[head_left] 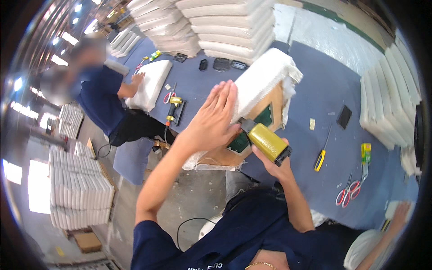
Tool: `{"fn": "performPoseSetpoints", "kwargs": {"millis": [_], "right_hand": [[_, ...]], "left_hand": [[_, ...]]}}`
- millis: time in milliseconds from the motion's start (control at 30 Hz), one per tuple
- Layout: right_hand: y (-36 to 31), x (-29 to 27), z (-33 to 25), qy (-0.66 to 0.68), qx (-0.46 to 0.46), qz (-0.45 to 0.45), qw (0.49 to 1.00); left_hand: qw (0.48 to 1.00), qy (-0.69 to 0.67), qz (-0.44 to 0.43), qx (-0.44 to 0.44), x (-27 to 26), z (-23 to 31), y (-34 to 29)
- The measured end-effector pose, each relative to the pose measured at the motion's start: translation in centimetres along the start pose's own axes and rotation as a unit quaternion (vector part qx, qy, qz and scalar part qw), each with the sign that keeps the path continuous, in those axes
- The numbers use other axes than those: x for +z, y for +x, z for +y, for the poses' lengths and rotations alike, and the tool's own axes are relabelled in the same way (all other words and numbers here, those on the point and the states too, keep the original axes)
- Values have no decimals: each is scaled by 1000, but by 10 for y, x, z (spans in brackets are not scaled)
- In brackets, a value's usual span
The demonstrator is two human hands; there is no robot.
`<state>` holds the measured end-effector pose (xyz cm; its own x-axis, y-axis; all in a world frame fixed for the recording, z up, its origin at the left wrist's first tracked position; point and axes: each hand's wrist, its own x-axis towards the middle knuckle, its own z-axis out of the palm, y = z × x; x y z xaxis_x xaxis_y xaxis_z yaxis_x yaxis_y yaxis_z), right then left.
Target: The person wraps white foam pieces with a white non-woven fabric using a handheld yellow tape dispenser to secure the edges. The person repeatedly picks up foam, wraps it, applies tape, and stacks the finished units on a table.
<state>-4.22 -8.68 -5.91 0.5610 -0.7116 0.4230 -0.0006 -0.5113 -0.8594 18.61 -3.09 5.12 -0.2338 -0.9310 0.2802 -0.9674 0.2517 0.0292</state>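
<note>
A white upholstered cushion (265, 67) is tipped up at the table's near edge. Its wooden frame (258, 110) and dark green panels face me. My left hand (215, 116) lies flat along the cushion's side, fingers stretched out and close together. In my right hand (272, 165) is a yellow staple gun (267, 140), its nose against or very near the cushion's frame beside my left thumb. The gun and left hand hide part of the frame, and most of my right fingers are out of sight behind the gun.
On the blue table (297, 148) lie a yellow screwdriver (320, 159), a phone (344, 117) and red-handled scissors (348, 191). Another staple gun (174, 110) rests on the left. White cushion stacks (229, 27) stand behind. A co-worker (103, 94) handles a cushion; another person's hand (399, 216) shows lower right.
</note>
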Motion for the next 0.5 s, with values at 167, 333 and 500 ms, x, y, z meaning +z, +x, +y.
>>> {"fn": "performPoseSetpoints", "kwargs": {"millis": [167, 333, 500], "right_hand": [[-8, 0, -13, 34, 48, 6, 998], [-14, 15, -6, 17, -21, 50, 998], [-4, 13, -9, 48, 32, 18, 998]], "left_hand": [[905, -351, -105, -216, -1, -62, -2], [948, -184, -107, -237, -4, -18, -15], [978, 94, 14, -183, 16, 24, -29]]}}
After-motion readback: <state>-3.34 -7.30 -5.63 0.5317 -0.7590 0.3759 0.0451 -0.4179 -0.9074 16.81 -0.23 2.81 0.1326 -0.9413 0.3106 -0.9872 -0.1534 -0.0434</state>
